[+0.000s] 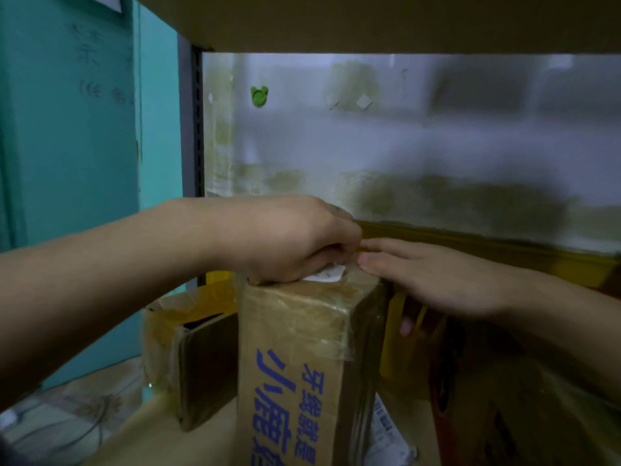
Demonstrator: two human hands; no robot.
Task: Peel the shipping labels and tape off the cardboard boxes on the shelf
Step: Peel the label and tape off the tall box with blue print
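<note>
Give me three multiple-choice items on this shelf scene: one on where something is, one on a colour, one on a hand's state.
1. Where does the white label lie?
A) on the top face of the tall cardboard box
B) on its front face
C) on its left side face

2. What colour are the printed characters on that box?
A) red
B) blue
C) green

3. How is the right hand placed?
A) clenched in a fist
B) fingers straight, lying on the box top
C) holding scissors

Answers:
1 A: the label sits on the top face, at the curled fingers of the left hand.
2 B: the print is blue on brown card.
3 B: its fingers stretch flat across the top, with the thumb down the side.
</note>
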